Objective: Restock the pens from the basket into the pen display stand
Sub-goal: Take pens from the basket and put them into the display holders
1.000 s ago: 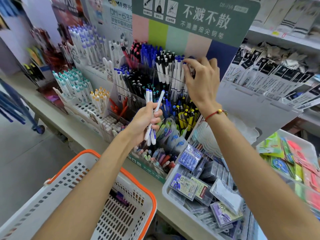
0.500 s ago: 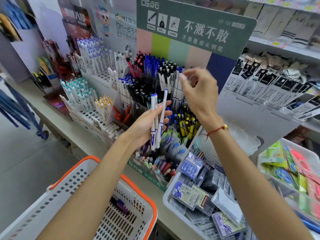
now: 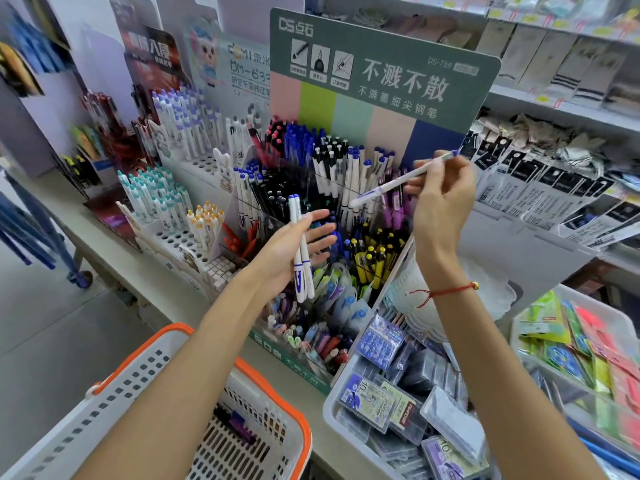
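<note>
Above the pen display stand (image 3: 346, 216), our right hand (image 3: 441, 199) pinches one white pen (image 3: 398, 181), tilted over its back rows. In front of the stand, our left hand (image 3: 291, 254) grips two pens (image 3: 300, 251); the orange-rimmed basket (image 3: 270, 386) sits nearer us, below.

Left forearm (image 3: 194, 386) hides much of basket (image 3: 145, 372).

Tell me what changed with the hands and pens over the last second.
The right hand came back from the display stand and took one white pen from the left hand, which went from three pens to the two pens it now holds. The basket and the stocked stand look unchanged.
</note>
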Tool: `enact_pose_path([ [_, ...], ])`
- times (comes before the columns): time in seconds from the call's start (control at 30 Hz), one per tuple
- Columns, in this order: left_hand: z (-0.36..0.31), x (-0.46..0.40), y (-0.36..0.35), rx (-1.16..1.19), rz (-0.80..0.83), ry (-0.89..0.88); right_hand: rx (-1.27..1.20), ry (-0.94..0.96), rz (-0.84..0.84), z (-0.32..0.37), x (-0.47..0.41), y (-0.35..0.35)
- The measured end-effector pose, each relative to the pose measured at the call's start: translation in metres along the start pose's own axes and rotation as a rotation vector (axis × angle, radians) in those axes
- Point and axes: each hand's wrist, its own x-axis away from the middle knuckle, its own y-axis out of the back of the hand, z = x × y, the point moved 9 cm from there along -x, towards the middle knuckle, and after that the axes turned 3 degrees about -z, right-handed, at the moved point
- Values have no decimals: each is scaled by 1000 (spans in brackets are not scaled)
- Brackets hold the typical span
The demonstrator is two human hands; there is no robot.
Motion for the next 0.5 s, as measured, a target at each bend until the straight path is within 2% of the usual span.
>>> enact_pose_path([
  [0.1, 2, -5, 4, 4, -26, 6, 16, 183, -108, 13, -5, 10],
  [0.27, 8, -5, 1, 164, -66, 74, 162, 414, 12, 17, -1, -14],
  [0.5, 3, 0, 2, 210, -38, 46, 487, 479, 143, 7, -8, -40],
])
